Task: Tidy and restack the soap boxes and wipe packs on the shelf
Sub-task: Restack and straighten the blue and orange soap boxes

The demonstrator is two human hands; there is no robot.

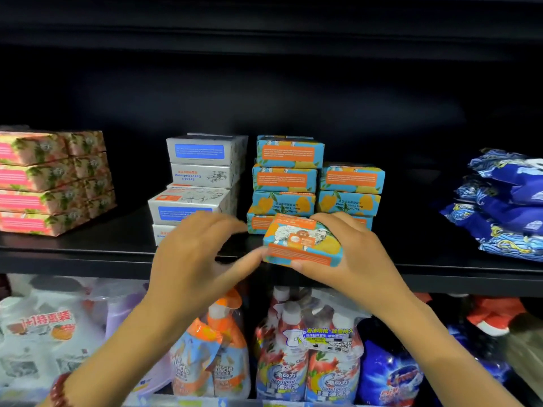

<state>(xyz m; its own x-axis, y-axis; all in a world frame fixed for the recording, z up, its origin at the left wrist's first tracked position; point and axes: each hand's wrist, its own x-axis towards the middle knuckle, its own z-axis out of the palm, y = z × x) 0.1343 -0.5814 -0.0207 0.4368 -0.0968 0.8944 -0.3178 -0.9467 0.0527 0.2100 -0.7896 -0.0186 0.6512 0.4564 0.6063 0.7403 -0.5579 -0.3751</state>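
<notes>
Open black metal shelf [88, 254] seen from the front, with all positions given relative to the held soap box [304, 242].

Far to its left stands a block of rectangular pink floral soap boxes [50, 183], four layers high, with glossy paper wrap.

Nearer on the left is an uneven stack of white-and-blue soap boxes [202, 171]. These are matt cartons with line-drawn artwork, and some are turned upside down.

Just left of the box, the left hand [191, 254] has its fingers spread and loosely curved, gripping nothing. Its thumb tip meets the box's lower left corner. A red beaded bracelet [58, 389] circles that wrist.

The held soap box is a flat orange-and-blue carton tilted forward over the shelf's front edge.

Directly behind it are two columns of matching orange-and-blue soap boxes [288, 177], the left column taller.

Below it are smooth plastic spray bottles [305, 362] on the lower tier.

On its right side, the right hand [358, 254] clamps the box, with the thumb under the front face and the fingers over the far edge.

Far right are soft, crinkled blue wipe packs [505, 207], piled loosely.
</notes>
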